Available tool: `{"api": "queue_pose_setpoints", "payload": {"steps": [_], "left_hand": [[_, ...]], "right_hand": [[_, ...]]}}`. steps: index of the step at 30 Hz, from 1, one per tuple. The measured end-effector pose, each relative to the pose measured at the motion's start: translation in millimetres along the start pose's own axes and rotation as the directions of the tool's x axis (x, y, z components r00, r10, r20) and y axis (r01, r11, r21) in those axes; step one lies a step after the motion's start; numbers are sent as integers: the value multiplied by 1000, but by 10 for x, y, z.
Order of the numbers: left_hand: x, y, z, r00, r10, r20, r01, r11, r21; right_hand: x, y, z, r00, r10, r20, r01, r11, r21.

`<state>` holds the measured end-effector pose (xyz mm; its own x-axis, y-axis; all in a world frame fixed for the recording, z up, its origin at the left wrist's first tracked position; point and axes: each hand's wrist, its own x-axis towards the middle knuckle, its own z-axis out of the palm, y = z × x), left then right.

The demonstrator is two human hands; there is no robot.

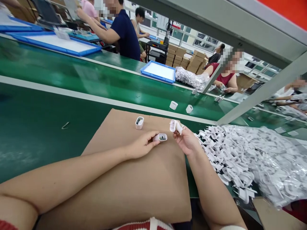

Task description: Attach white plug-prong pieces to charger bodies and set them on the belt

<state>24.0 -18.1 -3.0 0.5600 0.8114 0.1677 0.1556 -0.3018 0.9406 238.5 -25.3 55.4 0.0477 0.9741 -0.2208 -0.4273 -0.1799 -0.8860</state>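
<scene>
Lying on its side on a brown cardboard sheet (139, 179), a white oval charger housing (160, 137) is gripped by the thumb and fingers of my left hand (141, 145). Its open end faces right and shows electronic parts inside. My right hand (185, 139) pinches a small white plastic end cap (172, 126) above the sheet's right edge. Something white also sits at those fingertips; I cannot make out its shape. Another white housing (139, 123) stands upright near the sheet's far edge, with its open top showing parts inside.
A big heap of white plastic caps (223, 150) spills from a clear plastic bag (278, 159) at right. Two white housings (173, 105) rest on the green conveyor belt (107, 80). A slanting metal post (254, 92) rises at right. Co-workers sit across the belt near blue-rimmed trays (158, 72).
</scene>
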Motion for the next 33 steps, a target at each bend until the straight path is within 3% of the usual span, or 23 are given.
{"api": "queue_pose_setpoints", "payload": {"steps": [3, 6, 9, 12, 16, 24, 33], "left_hand": [[-8, 26, -26, 997, 72, -29, -68, 988, 138], [4, 38, -69, 996, 58, -61, -44, 977, 210], [34, 7, -85, 997, 25, -77, -12, 985, 175], [59, -31, -82, 995, 11, -99, -1, 995, 99], [73, -55, -90, 992, -2, -126, 16, 994, 108], [94, -72, -133, 994, -49, -100, 57, 995, 83], [111, -88, -157, 996, -50, -78, 57, 995, 82]], "right_hand": [[-13, 11, 14, 996, -92, 18, 94, 984, -153], [-68, 18, 40, 960, -271, 71, 275, 860, -430], [-140, 45, 63, 869, -434, 237, 466, 560, -685], [-185, 98, 89, 759, -479, 440, 601, 258, -756], [-168, 182, 140, 668, -447, 594, 675, 28, -738], [-66, 294, 194, 611, -342, 714, 714, -152, -684], [-96, 343, 288, 551, -356, 755, 701, -294, -650]]}}
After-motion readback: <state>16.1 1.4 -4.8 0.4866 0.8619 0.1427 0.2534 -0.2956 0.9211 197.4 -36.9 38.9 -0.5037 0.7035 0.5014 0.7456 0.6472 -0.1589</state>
